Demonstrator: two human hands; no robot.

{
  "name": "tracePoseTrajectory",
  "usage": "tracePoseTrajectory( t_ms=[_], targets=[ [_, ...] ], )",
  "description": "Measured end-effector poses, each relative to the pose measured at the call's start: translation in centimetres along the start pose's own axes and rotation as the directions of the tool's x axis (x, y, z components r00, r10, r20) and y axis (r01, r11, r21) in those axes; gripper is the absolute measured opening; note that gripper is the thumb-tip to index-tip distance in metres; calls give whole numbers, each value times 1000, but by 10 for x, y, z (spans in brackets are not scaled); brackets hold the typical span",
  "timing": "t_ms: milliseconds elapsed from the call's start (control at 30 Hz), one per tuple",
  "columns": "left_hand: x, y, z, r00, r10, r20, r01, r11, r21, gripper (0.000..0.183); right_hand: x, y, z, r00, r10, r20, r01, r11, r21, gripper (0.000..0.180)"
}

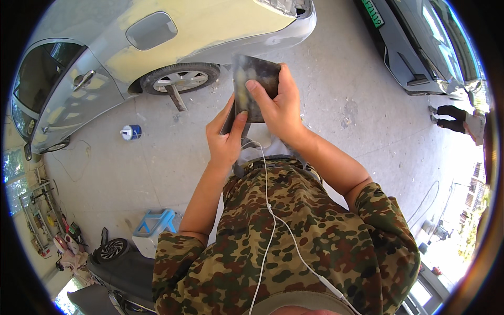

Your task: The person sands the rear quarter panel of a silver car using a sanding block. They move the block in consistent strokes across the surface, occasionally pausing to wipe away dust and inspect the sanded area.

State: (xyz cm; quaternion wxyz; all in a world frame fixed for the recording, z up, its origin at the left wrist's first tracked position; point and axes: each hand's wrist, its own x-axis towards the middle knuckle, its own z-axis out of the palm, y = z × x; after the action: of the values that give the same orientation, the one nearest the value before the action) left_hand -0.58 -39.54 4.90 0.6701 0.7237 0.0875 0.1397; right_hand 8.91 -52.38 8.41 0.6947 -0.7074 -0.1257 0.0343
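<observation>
My right hand (286,108) grips a dark, thin rectangular plate (267,75) by its right edge, thumb lying across the face. Pale yellowish smears, like body filler, streak the left part of that face. At the lower left, my left hand (224,138) pinches a second dark flat piece (228,123), its thumb tip close to the plate's lower edge. Whether the two pieces touch cannot be told. Beyond the hands stands a silver car (220,27) whose rear quarter panel carries broad yellow filler around the fuel door (151,30).
A blue and white can (132,132) stands on the concrete floor. A flat bar (176,97) leans by the rear wheel (181,80). Another car (405,47) is at upper right, a person (453,118) at right. Behind me are a blue-topped stool (155,226) and a black vehicle (122,267).
</observation>
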Motion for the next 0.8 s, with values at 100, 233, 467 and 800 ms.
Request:
tracePoseTrajectory(
  t_ms=[100,233,467,800],
  targets=[
    [2,-1,-3,973,-144,180,167,978,-122,50,7,0,-13,988,-28,149,46,991,-122,29],
    [1,-7,5,931,-197,309,356,683,-638,57,19,5,-28,995,91,-46,-86,990,109,31],
    [-9,-42,-1,819,-428,383,531,308,-790,90,4,26,-54,990,117,-80,-134,959,-249,38],
    [35,-161,38,641,-612,463,675,161,-720,47,12,95,-105,913,309,-266,-323,946,-7,32]
  ],
)
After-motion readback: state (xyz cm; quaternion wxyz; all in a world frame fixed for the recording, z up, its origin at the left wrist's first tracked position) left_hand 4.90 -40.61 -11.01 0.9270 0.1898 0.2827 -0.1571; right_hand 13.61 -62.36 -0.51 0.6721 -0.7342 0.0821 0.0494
